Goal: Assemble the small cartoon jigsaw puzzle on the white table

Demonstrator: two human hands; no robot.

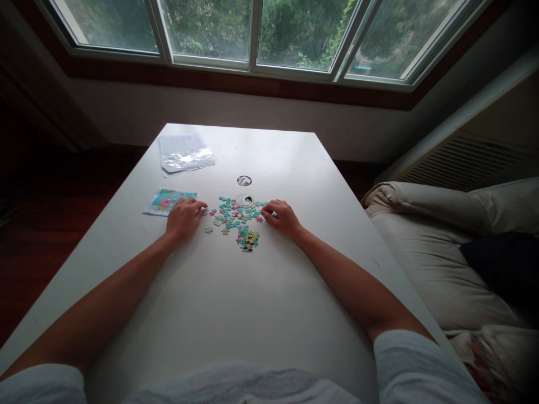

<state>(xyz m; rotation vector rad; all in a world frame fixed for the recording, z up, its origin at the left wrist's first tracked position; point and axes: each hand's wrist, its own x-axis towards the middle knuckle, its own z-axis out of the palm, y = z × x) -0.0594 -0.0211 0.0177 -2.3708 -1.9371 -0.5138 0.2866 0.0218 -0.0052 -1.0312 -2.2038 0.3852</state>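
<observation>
Several small teal, pink and white jigsaw pieces (232,213) lie scattered on a white table (219,297). A joined yellow cartoon-figure section (248,239) sits just in front of them. My left hand (183,217) rests at the left edge of the scatter, fingers curled, fingertips on a piece (204,211). My right hand (282,217) rests at the right edge, fingers curled and pinching a small piece (274,214). A colourful reference picture (165,202) lies partly under my left hand.
A clear plastic bag on paper (184,152) lies at the table's far left. Two round cable-hole covers (243,180) sit behind the pieces. A cream sofa (433,252) with a dark cushion stands right of the table. Windows run along the far wall.
</observation>
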